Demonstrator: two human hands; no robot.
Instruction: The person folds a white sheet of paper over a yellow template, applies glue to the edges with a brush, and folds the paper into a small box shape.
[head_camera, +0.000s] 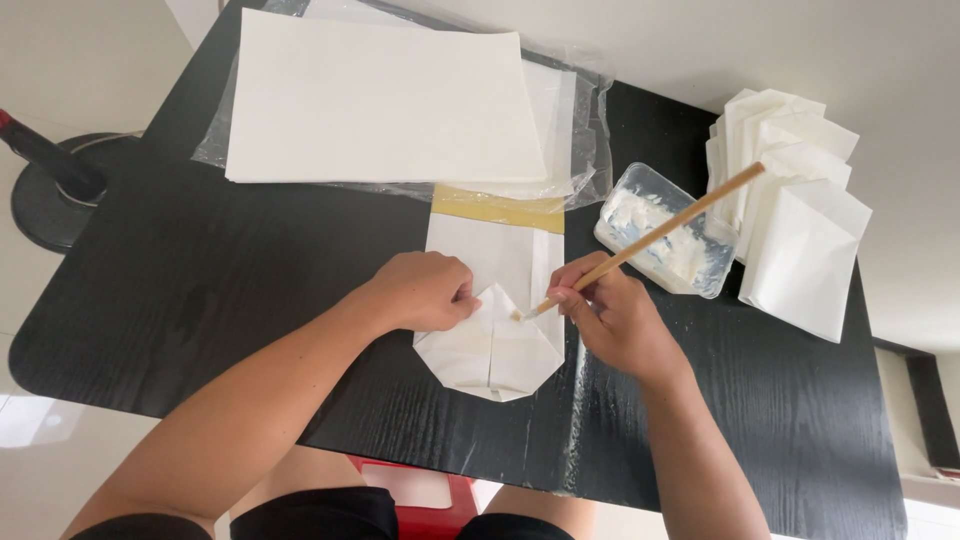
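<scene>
Our left hand (425, 292) presses the half-folded paper bag (497, 300) flat. Our right hand (612, 318) holds a stick (645, 240), dabbing paste on its flap. Finished bags (790, 190) lie right of it.

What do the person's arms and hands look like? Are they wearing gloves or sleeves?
No gloves and no long sleeves. Both arms are bare from above the elbow down to the left hand and the right hand. There is no watch, bracelet or ring to be seen. The fingers are bare too. Dark clothing shows only at the bottom edge of the picture, near the lap.
</scene>
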